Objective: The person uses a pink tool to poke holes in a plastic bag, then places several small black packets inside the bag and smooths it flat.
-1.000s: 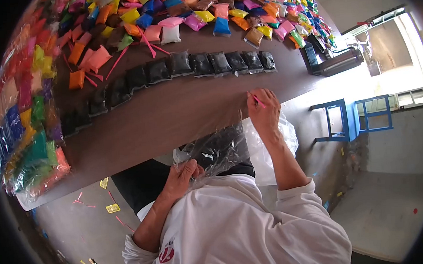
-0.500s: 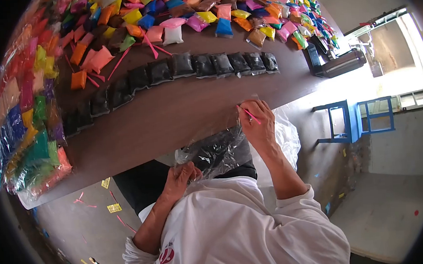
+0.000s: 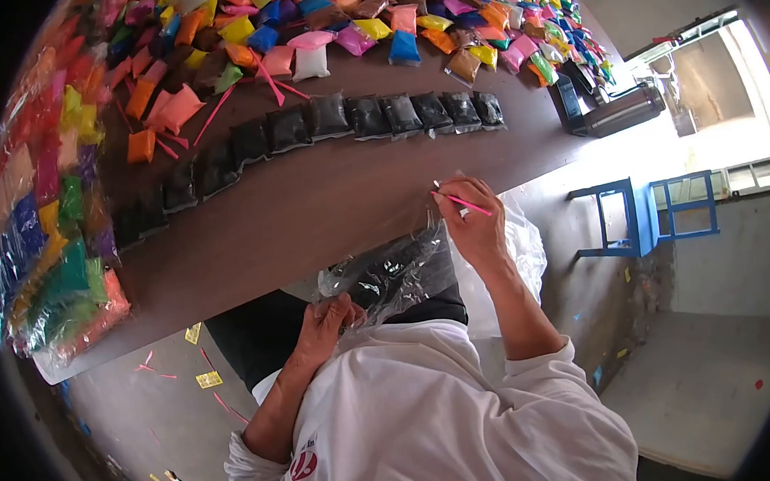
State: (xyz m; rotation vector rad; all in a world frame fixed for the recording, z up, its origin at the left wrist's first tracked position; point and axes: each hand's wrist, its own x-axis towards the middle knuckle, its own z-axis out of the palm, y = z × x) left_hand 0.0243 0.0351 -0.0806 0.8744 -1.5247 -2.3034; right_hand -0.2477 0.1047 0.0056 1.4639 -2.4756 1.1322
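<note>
My left hand (image 3: 327,325) is closed on the near left corner of a clear plastic bag (image 3: 392,275). The crinkled bag stretches over my lap at the table's front edge, and dark cloth shows through it. Pinched in the fingers of my right hand (image 3: 476,222) is a thin pink stick (image 3: 464,202), slanting across the fingertips. That hand is at the bag's upper right corner, over the table edge. Beyond both hands, a curved row of flat black packets (image 3: 290,128) lies on the brown table (image 3: 312,196).
Colourful small packets (image 3: 355,39) are heaped across the back of the table. Larger clear bags of coloured packets (image 3: 58,234) stand along the left end. A dark flask (image 3: 620,113) lies at the right edge. A blue stool (image 3: 641,216) is on the floor.
My right hand has shifted slightly right and down, and the pink stick in it has turned flatter, showing more of its length. My left hand stays on the bag.
</note>
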